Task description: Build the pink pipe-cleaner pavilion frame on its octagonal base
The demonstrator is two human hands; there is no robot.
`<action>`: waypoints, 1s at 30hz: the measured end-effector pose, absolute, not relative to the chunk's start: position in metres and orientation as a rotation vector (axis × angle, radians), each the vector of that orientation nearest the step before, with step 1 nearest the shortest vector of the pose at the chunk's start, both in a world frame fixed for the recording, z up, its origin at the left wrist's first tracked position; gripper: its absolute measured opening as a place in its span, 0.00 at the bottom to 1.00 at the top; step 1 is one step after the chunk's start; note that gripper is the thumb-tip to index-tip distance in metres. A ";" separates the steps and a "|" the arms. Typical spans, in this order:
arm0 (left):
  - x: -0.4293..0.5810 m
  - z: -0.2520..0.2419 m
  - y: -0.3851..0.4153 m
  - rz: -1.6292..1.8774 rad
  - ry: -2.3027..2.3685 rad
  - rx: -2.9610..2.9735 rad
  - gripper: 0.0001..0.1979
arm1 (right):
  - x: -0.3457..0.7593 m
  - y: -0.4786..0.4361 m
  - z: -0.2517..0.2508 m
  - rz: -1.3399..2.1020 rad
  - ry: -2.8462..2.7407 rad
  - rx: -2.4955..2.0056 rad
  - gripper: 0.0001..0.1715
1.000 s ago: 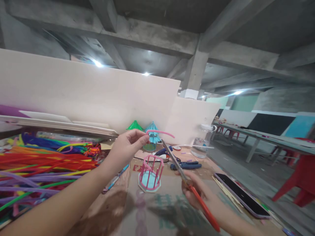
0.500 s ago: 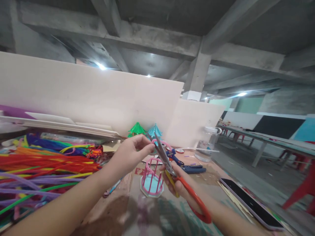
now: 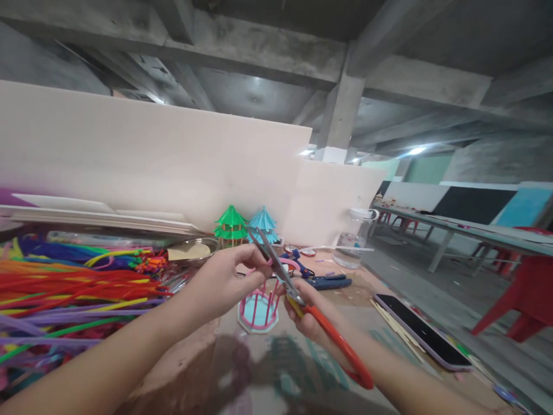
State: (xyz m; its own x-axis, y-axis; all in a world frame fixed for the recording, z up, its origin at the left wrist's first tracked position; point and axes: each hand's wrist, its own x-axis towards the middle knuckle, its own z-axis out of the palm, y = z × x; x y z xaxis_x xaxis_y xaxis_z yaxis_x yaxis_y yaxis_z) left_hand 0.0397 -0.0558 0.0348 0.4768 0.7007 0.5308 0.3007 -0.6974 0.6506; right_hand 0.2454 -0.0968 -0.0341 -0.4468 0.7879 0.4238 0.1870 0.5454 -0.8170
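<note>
My left hand pinches a pink pipe cleaner above the table, fingers closed on its end. My right hand grips red-handled scissors, whose blades cross the pipe cleaner close to my left fingertips. Just below both hands stands a small pink cage of pipe-cleaner bars on a light blue base. A green paper pavilion and a blue one stand behind it against the white board.
A heap of coloured pipe cleaners fills the left. A phone lies at the right, a clear jar further back, dark blue tools between. A white board walls the back. Red chairs stand at right.
The scissors rose from low at my right to meet the pink pipe cleaner at my left fingertips. Both hands came closer together, above the pink cage.
</note>
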 end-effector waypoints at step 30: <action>0.028 0.047 -0.041 1.316 1.184 2.491 0.15 | 0.301 -0.054 -0.015 0.144 -2.085 -1.683 0.17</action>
